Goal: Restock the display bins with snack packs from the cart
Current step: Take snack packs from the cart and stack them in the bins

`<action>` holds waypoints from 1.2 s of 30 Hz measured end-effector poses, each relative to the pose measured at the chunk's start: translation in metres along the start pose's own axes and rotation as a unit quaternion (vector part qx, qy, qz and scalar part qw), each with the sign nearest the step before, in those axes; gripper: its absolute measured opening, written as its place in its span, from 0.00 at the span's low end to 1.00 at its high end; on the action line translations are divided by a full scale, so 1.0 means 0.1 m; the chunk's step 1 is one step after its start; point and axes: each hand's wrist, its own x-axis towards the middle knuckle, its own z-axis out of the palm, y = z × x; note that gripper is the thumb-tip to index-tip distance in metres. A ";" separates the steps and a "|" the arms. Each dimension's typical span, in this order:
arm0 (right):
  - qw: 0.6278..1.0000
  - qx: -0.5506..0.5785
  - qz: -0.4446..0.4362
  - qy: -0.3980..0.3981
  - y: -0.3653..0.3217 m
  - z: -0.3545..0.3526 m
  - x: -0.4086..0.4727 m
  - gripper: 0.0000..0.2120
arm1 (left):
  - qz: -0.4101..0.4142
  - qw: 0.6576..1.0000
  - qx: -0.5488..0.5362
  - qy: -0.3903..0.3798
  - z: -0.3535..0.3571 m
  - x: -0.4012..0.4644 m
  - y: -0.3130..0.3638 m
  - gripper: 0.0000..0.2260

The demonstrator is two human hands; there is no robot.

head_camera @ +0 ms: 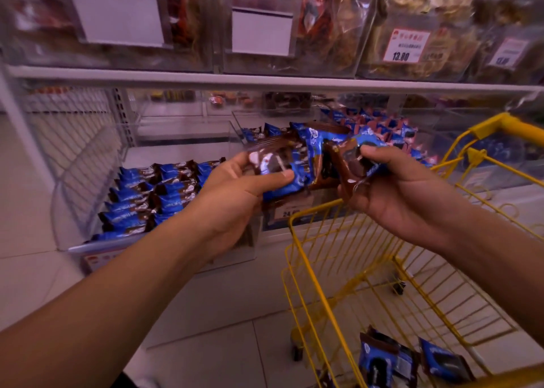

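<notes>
I am mid-transfer, between cart and bin. My left hand (235, 193) grips a small stack of blue-and-brown foil snack packs (282, 164), thumb across the top one and fingers curled beneath. My right hand (391, 190) pinches one more brown-and-blue wrapped pack (348, 164), its near end touching the stack. The two hands are close together but not touching, held above the front rim of the yellow wire cart (312, 211).

The clear plastic display bin (73, 181) at about nine o'clock from my hands holds neat rows of the same packs along its near half, with bare floor toward its back. A second clear bin (382, 128), at about one o'clock, is heaped with loose packs. A few packs (388, 361) remain in the cart at five o'clock.

Next, I judge, the single pack should join the stack, then the lot should swing left and go down flat, aligned with the existing rows without knocking them.
</notes>
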 end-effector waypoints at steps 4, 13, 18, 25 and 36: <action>0.991 -0.118 -0.015 -0.057 -0.02 0.31 0.28 0.14 | -0.009 0.996 0.016 0.086 -0.21 0.04 0.22 0.15; 0.946 -0.239 0.078 -0.202 0.27 0.84 0.94 0.16 | -0.039 0.986 0.160 -0.035 -0.95 -0.05 0.55 0.13; 0.930 -0.282 0.100 -0.213 0.38 0.91 1.17 0.18 | -0.011 0.981 0.191 0.024 -1.24 0.03 0.58 0.20; 0.896 -0.386 0.049 -0.215 0.33 0.96 1.28 0.26 | -0.028 0.959 0.219 0.178 -1.38 0.18 0.55 0.30; 0.489 -0.794 0.031 -0.359 0.40 1.32 1.27 0.12 | -0.013 0.930 0.244 0.275 -1.38 0.24 0.50 0.17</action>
